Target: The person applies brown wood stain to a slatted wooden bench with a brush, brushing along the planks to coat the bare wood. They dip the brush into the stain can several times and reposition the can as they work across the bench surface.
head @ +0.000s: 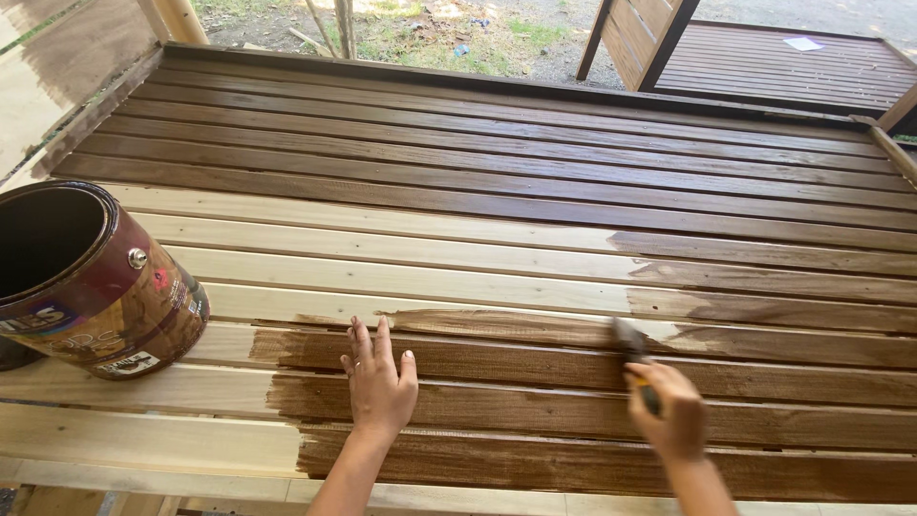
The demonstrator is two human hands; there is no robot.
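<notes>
At nine o'clock an open stain can stands on bare slats. The left hand lies flat and released, fingers spread, on a freshly browned slat near six o'clock. Toward four o'clock the right hand is clenched around a paintbrush, its bristles on the wet edge where brown meets pale wood. I'd judge the staining about half done; the next stroke seems to call for working along the grain into the bare strip. The slatted wooden platform is dark across its far half; outdoors, a second stained platform sits at one o'clock.
</notes>
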